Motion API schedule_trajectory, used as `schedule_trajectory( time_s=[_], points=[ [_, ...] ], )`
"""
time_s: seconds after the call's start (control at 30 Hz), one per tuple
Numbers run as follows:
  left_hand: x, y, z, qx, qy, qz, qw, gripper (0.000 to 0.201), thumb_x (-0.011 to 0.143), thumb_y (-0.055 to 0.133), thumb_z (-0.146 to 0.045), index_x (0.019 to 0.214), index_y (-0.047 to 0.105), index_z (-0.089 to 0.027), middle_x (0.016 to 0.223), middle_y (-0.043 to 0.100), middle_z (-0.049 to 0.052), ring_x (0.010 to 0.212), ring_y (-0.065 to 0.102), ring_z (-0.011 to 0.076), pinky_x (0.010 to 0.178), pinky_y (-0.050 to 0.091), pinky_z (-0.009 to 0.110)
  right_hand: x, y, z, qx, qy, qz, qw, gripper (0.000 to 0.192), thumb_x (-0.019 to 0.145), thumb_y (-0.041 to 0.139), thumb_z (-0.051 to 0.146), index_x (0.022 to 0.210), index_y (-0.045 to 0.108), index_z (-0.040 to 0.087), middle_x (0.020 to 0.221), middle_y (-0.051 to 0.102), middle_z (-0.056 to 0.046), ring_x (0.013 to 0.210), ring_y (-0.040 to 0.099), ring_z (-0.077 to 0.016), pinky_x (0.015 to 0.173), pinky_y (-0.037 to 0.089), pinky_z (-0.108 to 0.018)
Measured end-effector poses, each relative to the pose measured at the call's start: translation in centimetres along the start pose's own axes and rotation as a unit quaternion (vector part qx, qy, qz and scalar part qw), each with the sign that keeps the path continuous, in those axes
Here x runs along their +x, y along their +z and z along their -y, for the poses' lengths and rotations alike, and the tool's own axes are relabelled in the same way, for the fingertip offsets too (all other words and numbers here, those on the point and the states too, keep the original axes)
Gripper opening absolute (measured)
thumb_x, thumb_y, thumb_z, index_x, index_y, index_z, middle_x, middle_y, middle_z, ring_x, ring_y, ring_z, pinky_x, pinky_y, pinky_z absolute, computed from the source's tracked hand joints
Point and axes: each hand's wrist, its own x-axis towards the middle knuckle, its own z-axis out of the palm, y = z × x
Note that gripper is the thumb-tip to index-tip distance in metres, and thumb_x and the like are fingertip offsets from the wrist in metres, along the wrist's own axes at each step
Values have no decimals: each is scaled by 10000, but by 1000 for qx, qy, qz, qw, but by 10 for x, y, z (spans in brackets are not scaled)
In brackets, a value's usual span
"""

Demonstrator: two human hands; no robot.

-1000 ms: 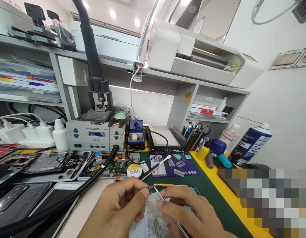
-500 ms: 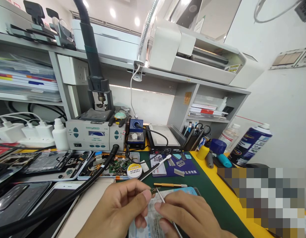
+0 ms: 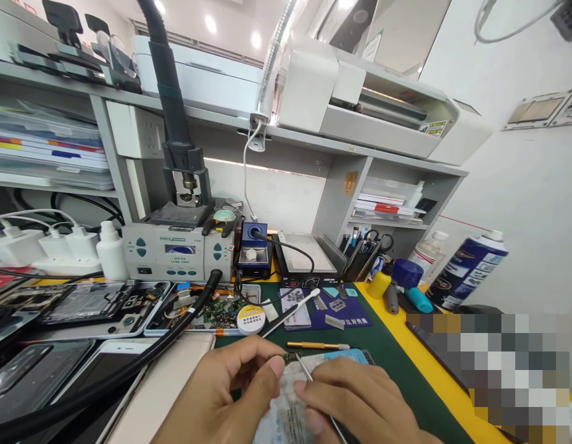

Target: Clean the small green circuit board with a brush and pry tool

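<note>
- Cluttered with repair gear, the worktop (image 3: 397,370) carries a green mat edged in yellow, under a grey shelf with white machines.
- At the near edge, about mid-width, a small circuit part (image 3: 286,357) is pinched between thumb and forefinger of the left hand (image 3: 221,394); too small to tell which way it points.
- That left hand comes in from the bottom edge, palm turned inward, fingers curled and closed on the part.
- Beside it the right hand (image 3: 360,401) lies knuckles up, fingers closed on metal tweezers (image 3: 313,391).
- The tweezers run long-axis from lower right up to upper left, tips at the part.
- Under both hands lies a clear plastic bag (image 3: 286,413).
- Just beyond them a yellow-handled tool (image 3: 316,346) lies crosswise on the mat, tip toward the right.
- Farther back sit a round solder tin (image 3: 251,319) and a tray of boards (image 3: 202,311).
- A grey rework station (image 3: 177,250) stands at the back edge; a blue spray can (image 3: 468,268) leans toward the right edge.
</note>
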Motion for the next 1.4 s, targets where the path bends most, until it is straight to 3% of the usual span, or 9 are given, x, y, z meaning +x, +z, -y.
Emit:
schedule_trajectory(
  time_s=[0.2, 0.37, 0.57, 0.87, 1.4],
  points=[
    [0, -2, 1, -24, -8, 4, 1000, 347, 861, 630, -523, 819, 719, -190, 653, 574, -14, 651, 545, 162, 624, 433, 224, -1, 0, 0, -2, -1, 8, 1000, 159, 912, 548, 94, 954, 694, 139, 746, 735, -39, 634, 718, -131, 596, 558, -209],
    [0, -2, 4, -22, 10, 13, 1000, 376, 895, 577, -507, 703, 661, -194, 648, 586, -11, 637, 561, 163, 620, 429, 231, -2, 0, -1, -7, 2, -1, 1000, 171, 883, 552, 81, 945, 699, 143, 748, 734, -36, 631, 719, -130, 598, 557, -206],
    [-1, 1, 1, 66, 38, -60, 995, 342, 896, 563, -522, 781, 678, -221, 671, 615, -5, 620, 546, 178, 576, 411, 244, 2, -3, 0, -11, 7, 0, 1000, 164, 867, 573, 82, 908, 721, 142, 711, 722, -28, 593, 709, -121, 571, 543, -202],
    [2, -3, 3, -45, -9, 10, 999, 387, 882, 600, -513, 687, 656, -184, 655, 613, -1, 633, 570, 166, 629, 428, 255, 0, 2, 4, -19, 19, -20, 999, 184, 877, 540, 76, 900, 707, 149, 700, 715, -29, 577, 694, -121, 550, 534, -206],
    [5, -2, 5, -114, -25, 0, 993, 348, 827, 666, -472, 690, 682, -152, 593, 607, -7, 558, 566, 138, 576, 420, 241, -6, -2, -1, 14, 8, 16, 1000, 254, 851, 525, -6, 1023, 678, 103, 783, 749, -60, 661, 720, -150, 613, 566, -240]
  ],
)
